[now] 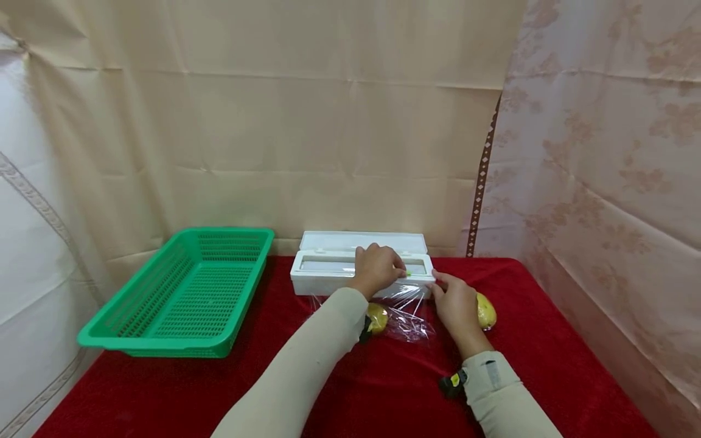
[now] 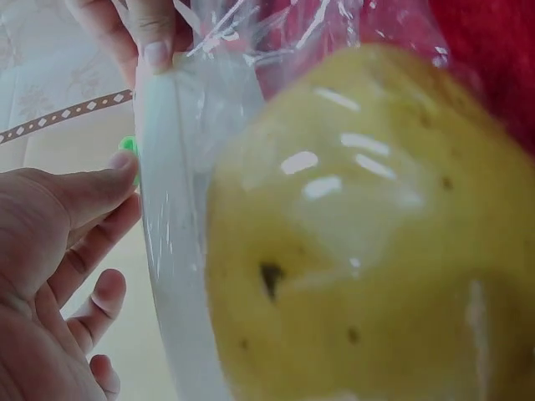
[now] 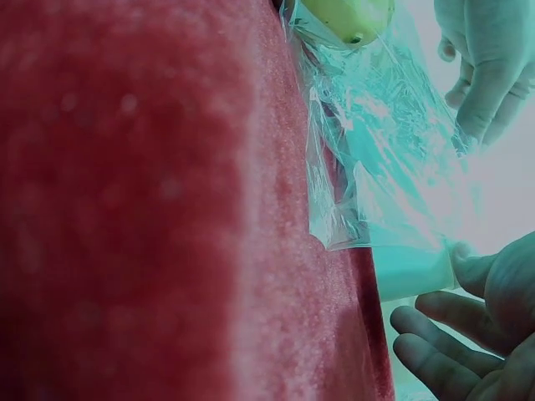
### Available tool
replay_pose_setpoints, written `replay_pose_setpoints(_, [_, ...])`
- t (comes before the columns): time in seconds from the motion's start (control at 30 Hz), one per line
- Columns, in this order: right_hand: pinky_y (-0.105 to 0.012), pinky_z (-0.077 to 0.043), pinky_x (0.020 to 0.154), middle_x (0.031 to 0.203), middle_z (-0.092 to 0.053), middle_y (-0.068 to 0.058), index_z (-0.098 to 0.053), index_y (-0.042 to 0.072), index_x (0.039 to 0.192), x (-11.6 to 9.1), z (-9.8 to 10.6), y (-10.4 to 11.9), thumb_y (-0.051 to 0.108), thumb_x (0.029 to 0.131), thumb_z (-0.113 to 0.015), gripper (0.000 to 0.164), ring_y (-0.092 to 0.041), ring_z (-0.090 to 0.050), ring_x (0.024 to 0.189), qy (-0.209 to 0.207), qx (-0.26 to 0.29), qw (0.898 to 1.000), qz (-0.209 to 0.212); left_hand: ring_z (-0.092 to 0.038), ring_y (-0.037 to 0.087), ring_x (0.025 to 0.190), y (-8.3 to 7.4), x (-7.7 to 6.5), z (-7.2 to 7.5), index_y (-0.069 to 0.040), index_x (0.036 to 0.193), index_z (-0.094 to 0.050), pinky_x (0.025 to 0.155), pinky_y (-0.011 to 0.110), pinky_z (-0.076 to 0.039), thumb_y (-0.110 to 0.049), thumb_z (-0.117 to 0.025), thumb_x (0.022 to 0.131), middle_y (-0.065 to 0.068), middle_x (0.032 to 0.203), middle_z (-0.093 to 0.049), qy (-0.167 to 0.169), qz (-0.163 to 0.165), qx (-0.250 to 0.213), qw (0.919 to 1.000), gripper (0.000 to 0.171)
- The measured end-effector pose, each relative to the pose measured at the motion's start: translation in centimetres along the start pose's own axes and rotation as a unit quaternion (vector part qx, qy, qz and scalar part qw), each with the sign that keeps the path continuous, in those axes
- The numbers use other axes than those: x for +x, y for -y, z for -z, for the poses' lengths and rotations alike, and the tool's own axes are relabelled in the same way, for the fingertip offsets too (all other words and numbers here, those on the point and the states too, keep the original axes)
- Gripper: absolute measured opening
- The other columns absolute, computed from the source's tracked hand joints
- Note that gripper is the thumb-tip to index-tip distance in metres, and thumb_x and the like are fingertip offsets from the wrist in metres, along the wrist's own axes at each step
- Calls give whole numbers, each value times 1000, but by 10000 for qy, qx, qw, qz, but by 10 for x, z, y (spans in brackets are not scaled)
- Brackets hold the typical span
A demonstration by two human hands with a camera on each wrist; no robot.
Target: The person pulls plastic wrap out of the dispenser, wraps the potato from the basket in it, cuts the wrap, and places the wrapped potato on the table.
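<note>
A white cling film dispenser (image 1: 317, 285) stands on the table with its lid raised at the back. My left hand (image 1: 376, 267) pinches the small green cutter slider (image 1: 408, 273) near the right part of its front edge. At the right front corner, my right hand (image 1: 457, 304) grips the dispenser between thumb and fingers. Clear cling film (image 1: 409, 325) hangs from the front edge onto the cloth. Under it lies a yellow, mango-like fruit (image 2: 359, 225) with dark spots, partly hidden by the left forearm in the head view. Beside my right hand sits another yellow fruit (image 1: 485, 311).
A green plastic basket (image 1: 235, 331) stands at the left of the table. Red cloth (image 1: 383, 389) covers the tabletop. Behind hangs a beige curtain (image 1: 328, 134), and a patterned curtain (image 1: 613, 182) borders the right side.
</note>
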State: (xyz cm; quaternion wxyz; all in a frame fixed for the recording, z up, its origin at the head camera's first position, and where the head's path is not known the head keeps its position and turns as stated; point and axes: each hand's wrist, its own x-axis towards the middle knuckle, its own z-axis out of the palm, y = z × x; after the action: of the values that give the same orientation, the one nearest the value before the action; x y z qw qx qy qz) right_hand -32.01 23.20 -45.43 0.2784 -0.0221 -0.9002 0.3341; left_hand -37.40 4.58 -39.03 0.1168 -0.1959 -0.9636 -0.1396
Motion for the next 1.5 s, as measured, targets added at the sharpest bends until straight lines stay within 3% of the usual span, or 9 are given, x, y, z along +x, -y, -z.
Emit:
replay_pose_setpoints(0.4, [-57, -53, 92, 123, -73, -15, -72, 8, 130, 2, -2, 2, 24, 96, -75, 38, -40, -69, 115, 86, -13, 9999, -115, -51, 13, 95, 28, -10, 13, -40, 96, -83, 89, 40, -35, -48, -79, 89, -18, 92, -73, 151, 217, 90, 9996, 12])
replay_pose_setpoints(0.57, [-55, -53, 91, 123, -74, -15, -72, 8, 131, 1, -2, 2, 24, 96, -76, 39, -39, -70, 113, 127, -11, 9997, -208, -52, 15, 95, 40, -12, 17, -39, 97, -82, 89, 41, -36, -49, -78, 89, -17, 90, -73, 202, 132, 152, 9996, 13])
replay_pose_setpoints(1.0, [-56, -53, 91, 120, -74, -16, -71, 9, 133, 1, -1, 1, 25, 97, -74, 39, -39, -70, 113, 184, -34, 9997, -170, -54, 18, 99, 72, -21, 24, -38, 96, -83, 89, 44, -36, -47, -82, 86, -14, 107, -75, 95, 264, -125, 9995, 13])
replay_pose_setpoints(1.3, [-52, -55, 81, 118, -75, -15, -72, 9, 131, 1, -1, 2, 23, 96, -76, 38, -36, -73, 100, 98, -65, 9999, -120, -56, 20, 103, 80, -23, 27, -38, 92, -83, 90, 46, -37, -46, -83, 85, -15, 111, -75, 55, 279, -140, 9995, 11])
replay_pose_setpoints(1.5, [-54, -54, 82, 116, -76, -14, -73, 9, 130, 0, 0, 2, 22, 95, -77, 37, -36, -74, 101, 22, -45, 10000, -38, -56, 18, 103, 82, -25, 30, -37, 92, -83, 92, 45, -37, -46, -83, 86, -15, 112, -75, 83, 328, -134, 9993, 11])
